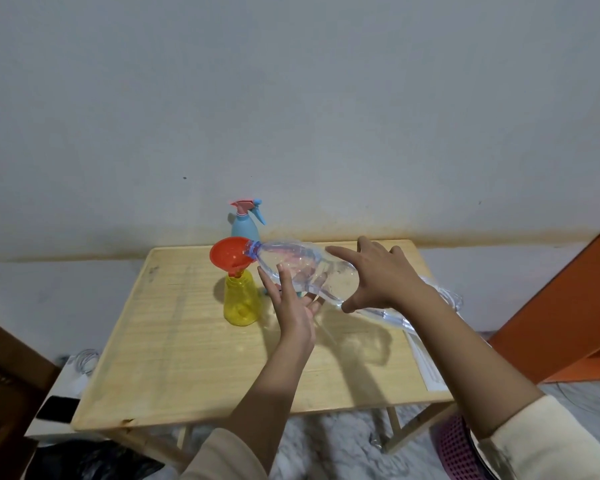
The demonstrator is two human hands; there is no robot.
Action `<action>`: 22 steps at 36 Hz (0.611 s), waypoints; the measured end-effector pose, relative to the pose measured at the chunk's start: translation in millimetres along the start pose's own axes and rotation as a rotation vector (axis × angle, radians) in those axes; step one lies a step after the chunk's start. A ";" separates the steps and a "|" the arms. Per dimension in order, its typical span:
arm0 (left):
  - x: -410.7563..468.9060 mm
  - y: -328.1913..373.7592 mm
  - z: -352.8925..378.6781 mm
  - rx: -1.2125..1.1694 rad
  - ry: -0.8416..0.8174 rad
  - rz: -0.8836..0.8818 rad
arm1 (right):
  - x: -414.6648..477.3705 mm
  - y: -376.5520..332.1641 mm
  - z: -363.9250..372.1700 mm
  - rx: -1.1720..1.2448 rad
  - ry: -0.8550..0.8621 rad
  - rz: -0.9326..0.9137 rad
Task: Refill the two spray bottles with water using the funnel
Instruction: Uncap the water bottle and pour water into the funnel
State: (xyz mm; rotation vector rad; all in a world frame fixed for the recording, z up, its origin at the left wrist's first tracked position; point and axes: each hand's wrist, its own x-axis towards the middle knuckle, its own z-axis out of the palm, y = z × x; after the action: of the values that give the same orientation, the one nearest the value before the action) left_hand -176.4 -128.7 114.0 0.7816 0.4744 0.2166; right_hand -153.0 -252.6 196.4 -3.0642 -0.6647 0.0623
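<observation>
A yellow spray bottle (240,302) stands uncapped on the wooden table (174,341) with a red funnel (230,255) in its neck. A clear plastic water bottle (298,268) lies almost level, its mouth resting inside the funnel. My right hand (378,275) grips the bottle's body from above. My left hand (293,303) supports it from below with the fingers spread. A blue spray bottle (245,225) with a pink and blue trigger head stands behind the funnel at the table's far edge.
A clear plastic bag (440,299) and white sheets (426,362) lie on the table's right side. An orange cabinet (568,306) stands to the right, a brown box (4,375) to the left, and a pink basket (454,452) under the table's near right corner.
</observation>
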 end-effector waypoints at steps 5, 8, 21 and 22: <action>-1.9 -2.6 0.9 -0.044 0.010 -0.013 | -0.7 -0.1 0.0 -0.010 -0.011 0.001; -2.5 -2.8 0.8 -0.041 0.005 -0.008 | -1.3 0.0 0.4 -0.012 -0.012 0.001; -1.3 -6.1 -0.3 -0.024 0.000 0.014 | -2.2 -0.9 -0.5 -0.023 -0.014 -0.006; -1.2 -6.0 -0.6 -0.019 0.002 0.019 | -2.3 -1.0 -0.4 -0.022 -0.012 -0.007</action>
State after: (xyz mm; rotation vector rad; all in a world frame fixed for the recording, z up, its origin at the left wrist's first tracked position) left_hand -177.7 -133.0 109.7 0.7675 0.4669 0.2391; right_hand -155.5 -252.6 196.9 -3.0849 -0.6816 0.0747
